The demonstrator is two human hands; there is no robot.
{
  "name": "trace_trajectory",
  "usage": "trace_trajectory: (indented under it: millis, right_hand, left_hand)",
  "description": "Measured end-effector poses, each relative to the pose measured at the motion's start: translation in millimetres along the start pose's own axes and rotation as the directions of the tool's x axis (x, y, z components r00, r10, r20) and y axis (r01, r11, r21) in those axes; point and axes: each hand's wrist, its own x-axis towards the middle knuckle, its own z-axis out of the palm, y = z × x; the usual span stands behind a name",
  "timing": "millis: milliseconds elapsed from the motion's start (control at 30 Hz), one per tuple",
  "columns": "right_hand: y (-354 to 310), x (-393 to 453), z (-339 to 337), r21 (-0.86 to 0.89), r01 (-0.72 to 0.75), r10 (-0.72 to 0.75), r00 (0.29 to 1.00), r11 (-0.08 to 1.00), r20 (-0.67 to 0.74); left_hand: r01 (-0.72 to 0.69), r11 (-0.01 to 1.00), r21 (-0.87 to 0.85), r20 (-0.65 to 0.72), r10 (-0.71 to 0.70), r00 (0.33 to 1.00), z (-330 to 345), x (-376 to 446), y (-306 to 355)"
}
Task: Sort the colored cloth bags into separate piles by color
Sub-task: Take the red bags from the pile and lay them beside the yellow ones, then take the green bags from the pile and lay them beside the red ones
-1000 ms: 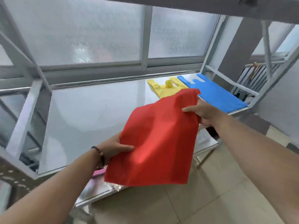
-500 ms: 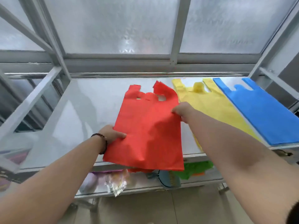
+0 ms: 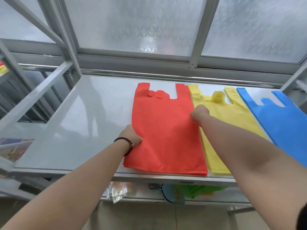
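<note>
Red cloth bag now lies flat on the counter, just left of the yellow bag.
Half a second ago its lower edge hung over the counter's front; now it rests fully on top; left hand pinches its left edge, right hand curls on its right edge; blue bag lies beyond the yellow one; green cloth on the shelf below.

The blue bag runs off the frame at 3 o'clock. The right forearm hides part of the yellow bag. Both hands' fingertips are out of sight. On the lower shelf at 6 o'clock, the items are half hidden and cannot be told.
</note>
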Motion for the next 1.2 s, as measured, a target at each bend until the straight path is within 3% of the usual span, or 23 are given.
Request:
trace_trajectory:
  millis: [167,267,467,733,967,1200]
  right_hand:
    - [-1,0,-24,0.056,0.068,-0.068,0.998,0.996,0.004]
    - [-3,-11,-45,0.054,0.175,-0.176,0.984,0.983,0.013]
    - [-28,-57,-78,-0.135,0.463,-0.457,0.886,0.876,0.075]
    - [-108,-153,-86,-0.264,0.824,-0.811,0.554,0.501,0.189]
    - [-165,-272,-37,-0.22,0.96,-0.916,0.239,0.173,0.323]
    - [-210,-396,23,-0.066,0.997,-0.934,-0.02,-0.046,0.356]
  left_hand:
    - [0.071,0.997,0.024,0.01,-0.071,0.997,0,-6,14]
    - [0.099,0.985,0.138,-0.041,-0.095,0.995,-10,-15,19]
    - [0.056,0.93,0.362,-0.21,0.022,0.978,-71,-57,15]
    - [0.111,0.854,0.508,-0.419,0.133,0.898,-151,-159,6]
    - [0.301,0.797,0.523,-0.57,0.065,0.819,-193,-270,-57]
    - [0.456,0.792,0.406,-0.695,-0.056,0.717,-236,-357,-125]
